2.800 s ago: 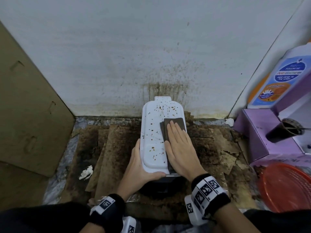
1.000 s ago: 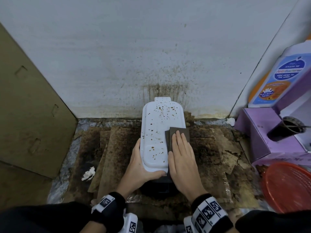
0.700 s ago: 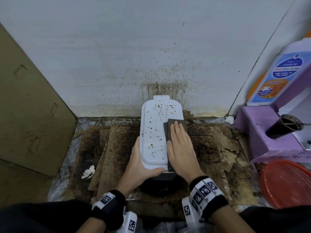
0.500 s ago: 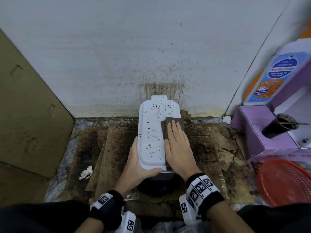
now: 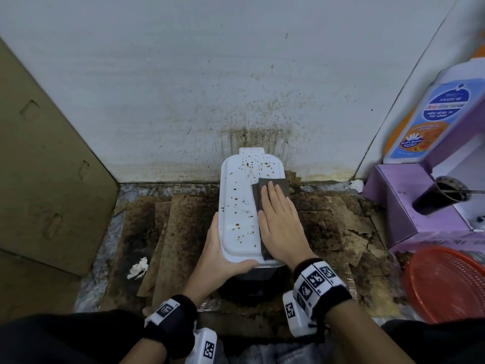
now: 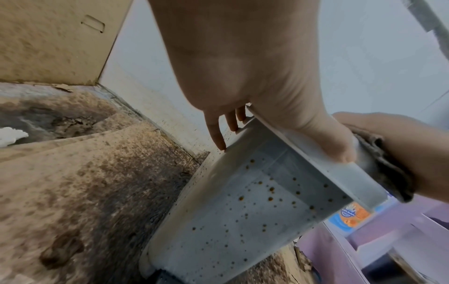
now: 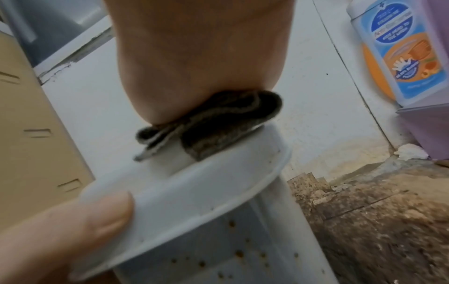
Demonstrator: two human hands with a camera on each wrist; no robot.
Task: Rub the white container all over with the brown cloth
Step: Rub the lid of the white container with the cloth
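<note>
Right hand (image 5: 280,224) flat, fingers straight, pressing brown cloth (image 5: 273,186) onto speckled lid of white container (image 5: 240,206). Left hand (image 5: 223,256) gripping container's near-left corner, thumb across front rim. Container between both hands, on stained cardboard (image 5: 178,232); red basket (image 5: 446,282) well right of right hand.

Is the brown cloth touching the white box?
Touching. The right wrist view shows the brown cloth squashed flat between the right hand and the white container.
</note>
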